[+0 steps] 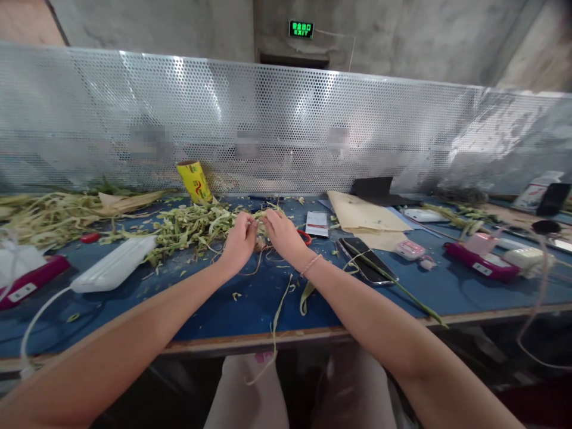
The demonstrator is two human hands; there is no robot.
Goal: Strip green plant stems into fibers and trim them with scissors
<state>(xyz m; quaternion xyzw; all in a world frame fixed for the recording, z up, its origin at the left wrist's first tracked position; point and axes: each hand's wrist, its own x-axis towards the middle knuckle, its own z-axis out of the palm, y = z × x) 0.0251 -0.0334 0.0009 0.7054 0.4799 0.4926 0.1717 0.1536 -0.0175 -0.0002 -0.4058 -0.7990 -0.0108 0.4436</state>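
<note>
Left hand (pixel 239 243) and right hand (pixel 281 233): fingertips nearly meeting in narrow pinches, contents too small to tell; such fine work probably wants light, even tension and short grips. Loose, pale-green heap of leafy plant strips (pixel 192 229), 9 o'clock, just beside the left; yellow cylindrical canister (pixel 193 180), 10 o'clock, lettering unreadable; green-lit rectangular sign (pixel 301 29), 12 o'clock, reading "安全出口 EXIT".

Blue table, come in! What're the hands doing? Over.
Left hand, right hand close together, fingers pinched, held thing unclear. Leaf scraps heaped beside left hand. Phone off right, clear of hands, stem across it.
</note>
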